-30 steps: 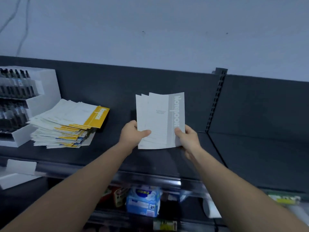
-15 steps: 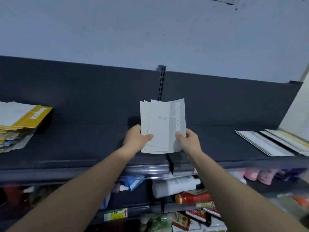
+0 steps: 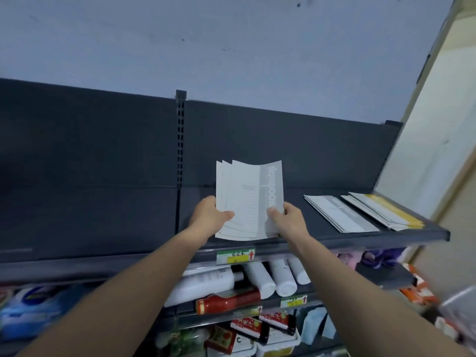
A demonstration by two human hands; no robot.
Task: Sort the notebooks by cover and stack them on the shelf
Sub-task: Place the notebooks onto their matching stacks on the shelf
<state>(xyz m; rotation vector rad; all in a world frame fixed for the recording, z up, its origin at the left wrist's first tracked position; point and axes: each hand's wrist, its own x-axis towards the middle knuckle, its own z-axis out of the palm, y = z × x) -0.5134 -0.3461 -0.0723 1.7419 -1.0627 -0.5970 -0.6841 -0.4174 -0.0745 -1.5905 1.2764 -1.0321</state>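
I hold a small fanned bundle of grey-spined notebooks (image 3: 247,199) upright over the dark top shelf (image 3: 103,222). My left hand (image 3: 210,215) grips its lower left edge and my right hand (image 3: 286,219) grips the lower right, at the grey band with the white lettering. To the right, flat on the shelf, lies a stack of grey-striped notebooks (image 3: 340,213). Beside that, at the shelf's right end, lies a stack of yellow-striped notebooks (image 3: 383,211).
A slotted upright post (image 3: 180,140) divides the shelf's back panel. A price label (image 3: 235,255) sits on the front rail. Below are white bottles (image 3: 268,278), a red bottle (image 3: 228,302) and packaged goods. A pale wall (image 3: 438,140) closes off the right side.
The view has swung right along the shelf: the mixed pile at the left has left the frame and the two sorted stacks at the right have come closer. Both hands still hold the bundle.
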